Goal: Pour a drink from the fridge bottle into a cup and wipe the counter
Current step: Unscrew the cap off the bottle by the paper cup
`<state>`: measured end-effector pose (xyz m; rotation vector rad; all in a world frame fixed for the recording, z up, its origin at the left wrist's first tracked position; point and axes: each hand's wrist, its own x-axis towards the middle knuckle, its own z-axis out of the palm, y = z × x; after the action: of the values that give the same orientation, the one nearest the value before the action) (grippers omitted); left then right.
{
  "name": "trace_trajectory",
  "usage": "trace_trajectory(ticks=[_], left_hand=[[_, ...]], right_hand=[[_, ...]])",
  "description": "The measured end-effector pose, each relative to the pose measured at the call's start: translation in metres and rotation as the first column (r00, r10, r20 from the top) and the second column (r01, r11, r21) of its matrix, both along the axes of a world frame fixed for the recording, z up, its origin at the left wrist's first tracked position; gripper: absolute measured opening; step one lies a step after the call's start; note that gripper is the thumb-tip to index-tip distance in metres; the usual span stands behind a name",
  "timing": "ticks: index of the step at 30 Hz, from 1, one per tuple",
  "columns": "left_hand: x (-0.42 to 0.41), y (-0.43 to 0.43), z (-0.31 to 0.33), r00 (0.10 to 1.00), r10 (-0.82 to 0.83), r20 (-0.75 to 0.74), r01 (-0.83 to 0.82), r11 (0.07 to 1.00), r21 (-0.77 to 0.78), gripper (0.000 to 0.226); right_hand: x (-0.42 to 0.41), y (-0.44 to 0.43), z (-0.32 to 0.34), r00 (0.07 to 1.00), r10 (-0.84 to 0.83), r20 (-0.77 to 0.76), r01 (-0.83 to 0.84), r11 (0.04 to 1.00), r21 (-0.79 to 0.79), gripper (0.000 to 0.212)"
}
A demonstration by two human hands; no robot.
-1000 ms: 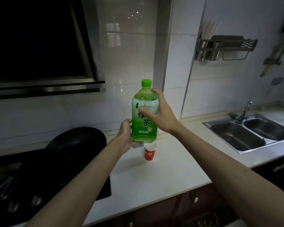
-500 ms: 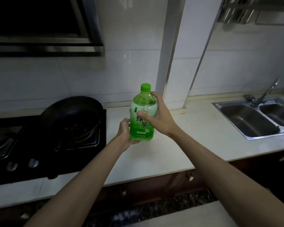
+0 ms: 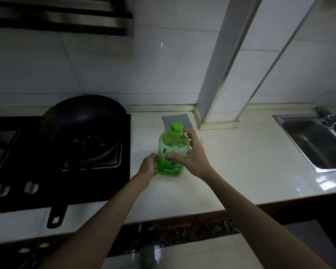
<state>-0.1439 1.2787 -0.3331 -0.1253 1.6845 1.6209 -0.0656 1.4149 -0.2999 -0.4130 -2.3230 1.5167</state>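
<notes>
A green tea bottle (image 3: 171,150) with a green cap stands upright at the middle of the white counter (image 3: 241,164), its cap on. My left hand (image 3: 148,166) grips its lower left side. My right hand (image 3: 190,156) wraps around its right side over the label. Only a sliver of the cup's pale rim (image 3: 201,141) shows behind my right hand; the rest is hidden. A grey cloth (image 3: 185,121) lies flat behind the bottle near the wall.
A black frying pan (image 3: 81,129) with food bits sits on the dark hob (image 3: 17,181) to the left, its handle pointing at the counter's front edge. A steel double sink (image 3: 310,140) with a tap is at the right. A tiled wall column (image 3: 217,74) juts out behind.
The view has tilted down and the bottle has come lower, close to the counter. The grey cloth has come into view; the red cup seen one second ago is mostly hidden.
</notes>
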Motion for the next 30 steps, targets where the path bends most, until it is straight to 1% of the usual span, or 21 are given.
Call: trace_trajectory(ticks=[3, 5, 6, 9, 10, 12, 19, 22, 27, 30], left_hand=[[-0.015, -0.007, -0.023, 0.995, -0.017, -0.096, 0.025, 0.997, 0.08, 0.04], [-0.024, -0.013, -0.039, 0.981, -0.073, -0.177, 0.099, 0.984, 0.146, 0.041], [-0.026, -0.016, -0.047, 0.967, -0.115, -0.227, 0.149, 0.979, 0.137, 0.044], [-0.027, -0.027, -0.07, 0.895, -0.238, -0.378, 0.273, 0.961, 0.04, 0.071], [-0.026, -0.031, -0.075, 0.87, -0.267, -0.414, 0.304, 0.952, 0.026, 0.076], [-0.026, -0.035, -0.085, 0.833, -0.301, -0.464, 0.336, 0.942, -0.006, 0.079], [-0.021, -0.032, -0.098, 0.82, -0.249, -0.515, 0.292, 0.956, 0.002, 0.082], [-0.021, -0.029, -0.103, 0.815, -0.269, -0.514, 0.284, 0.957, -0.052, 0.081], [-0.019, -0.023, -0.109, 0.808, -0.285, -0.515, 0.289, 0.954, -0.074, 0.078], [-0.018, -0.019, -0.109, 0.819, -0.296, -0.492, 0.293, 0.952, -0.085, 0.075]], right_hand=[[-0.01, 0.0, -0.017, 0.999, -0.007, 0.041, 0.007, 1.0, 0.01, 0.079], [-0.013, -0.001, -0.026, 0.999, -0.025, 0.048, 0.025, 1.0, 0.006, 0.081], [-0.014, -0.002, -0.03, 0.998, -0.03, 0.055, 0.03, 1.0, 0.004, 0.08], [-0.017, -0.008, -0.038, 0.996, -0.035, 0.081, 0.034, 0.999, 0.021, 0.08], [-0.017, -0.009, -0.041, 0.996, -0.035, 0.084, 0.033, 0.999, 0.03, 0.08], [-0.018, -0.012, -0.048, 0.994, -0.019, 0.108, 0.015, 0.999, 0.039, 0.08], [-0.014, -0.019, -0.07, 0.987, 0.021, 0.16, -0.033, 0.996, 0.077, 0.084], [-0.011, -0.019, -0.073, 0.984, 0.043, 0.172, -0.06, 0.994, 0.096, 0.084], [-0.007, -0.014, -0.075, 0.981, 0.079, 0.179, -0.096, 0.992, 0.084, 0.083], [-0.005, -0.011, -0.078, 0.978, 0.088, 0.188, -0.106, 0.99, 0.09, 0.083]])
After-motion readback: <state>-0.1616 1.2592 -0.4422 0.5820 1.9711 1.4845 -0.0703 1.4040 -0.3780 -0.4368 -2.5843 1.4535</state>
